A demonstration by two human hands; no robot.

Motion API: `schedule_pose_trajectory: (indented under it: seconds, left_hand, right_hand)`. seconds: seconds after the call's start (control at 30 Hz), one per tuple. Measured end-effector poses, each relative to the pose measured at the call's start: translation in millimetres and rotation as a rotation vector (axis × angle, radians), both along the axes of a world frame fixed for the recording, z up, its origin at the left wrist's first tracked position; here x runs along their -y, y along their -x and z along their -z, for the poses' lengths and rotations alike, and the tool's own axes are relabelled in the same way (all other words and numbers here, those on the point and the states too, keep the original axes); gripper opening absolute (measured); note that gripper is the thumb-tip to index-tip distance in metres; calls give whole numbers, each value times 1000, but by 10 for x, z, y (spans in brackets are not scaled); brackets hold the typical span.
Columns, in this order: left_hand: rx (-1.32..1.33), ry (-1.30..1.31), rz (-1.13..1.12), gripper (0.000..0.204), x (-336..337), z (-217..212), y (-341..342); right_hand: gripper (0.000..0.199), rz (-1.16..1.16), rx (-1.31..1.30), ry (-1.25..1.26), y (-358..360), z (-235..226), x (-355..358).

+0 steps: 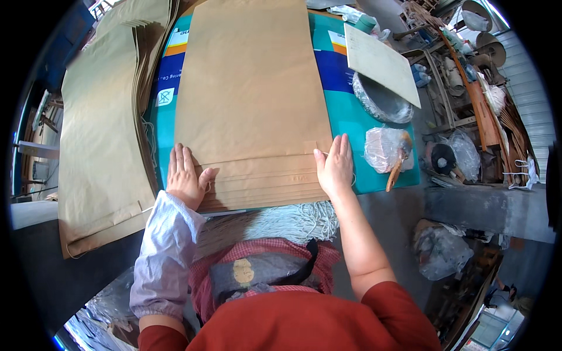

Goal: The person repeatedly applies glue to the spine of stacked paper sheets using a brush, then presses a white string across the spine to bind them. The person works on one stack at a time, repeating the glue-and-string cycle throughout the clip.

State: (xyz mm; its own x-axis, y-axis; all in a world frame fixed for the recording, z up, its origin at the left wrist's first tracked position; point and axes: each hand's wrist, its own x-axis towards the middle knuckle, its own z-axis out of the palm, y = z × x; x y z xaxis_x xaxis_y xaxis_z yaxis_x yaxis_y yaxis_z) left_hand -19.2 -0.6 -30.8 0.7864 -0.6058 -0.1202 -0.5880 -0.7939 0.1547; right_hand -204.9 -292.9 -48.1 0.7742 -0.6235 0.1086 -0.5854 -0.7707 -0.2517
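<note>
A fanned stack of brown paper bags point(252, 105) lies in front of me, with its layered folded ends toward my body. My left hand point(186, 178) rests flat along the stack's left edge, fingers stretched and thumb apart. Along the right edge lies my right hand point(335, 169), its fingers straight and its thumb on the paper. A short white string shows beside each hand. Below the stack's near edge hangs a bundle of pale strings point(272, 222) across my lap.
Another stack of paper bags point(99, 128) overhangs the table at left. A teal printed sheet point(345, 123) covers the tabletop. At right are a white board point(380, 61) on a plastic-wrapped round basin point(374, 102) and a plastic-covered lump with a wooden handle point(395, 174). Cluttered shelving point(453, 88) stands beyond.
</note>
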Motion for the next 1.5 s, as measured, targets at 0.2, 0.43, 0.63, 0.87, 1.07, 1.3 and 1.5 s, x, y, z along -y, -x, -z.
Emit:
schedule_pose_trajectory:
  seconds: [0.2,0.43,0.63,0.87,1.07,1.3,1.5]
  left_hand:
    - [15,366,-53,54,-130,115,-113]
    - [-1084,875,-759,21,-213,-393,14]
    - [322,749,-56,13,-654,-656,203]
    - [491,681,-676,21,-2534,-699,15]
    - [586,77,-897,27,-3499,-1112,-627]
    - [923,-299,-761,14,-3590,-1163,-958]
    - [622,550,-257,7,-2062,-941,261]
  right_hand:
    - [28,-168,450,-52,-72,-117,28]
    - [47,-39,527,-1468,477,-667,344]
    - [26,-186,576,-596,147,-392,-281]
    - [34,-519,565,-981,-948,-453,-1739]
    - [40,-612,388,-1274,-1596,-168,-2759]
    - [72,-824,-199,-1489,-944,-744,-2421]
    - [15,-525,82,-585,262,-911,-335]
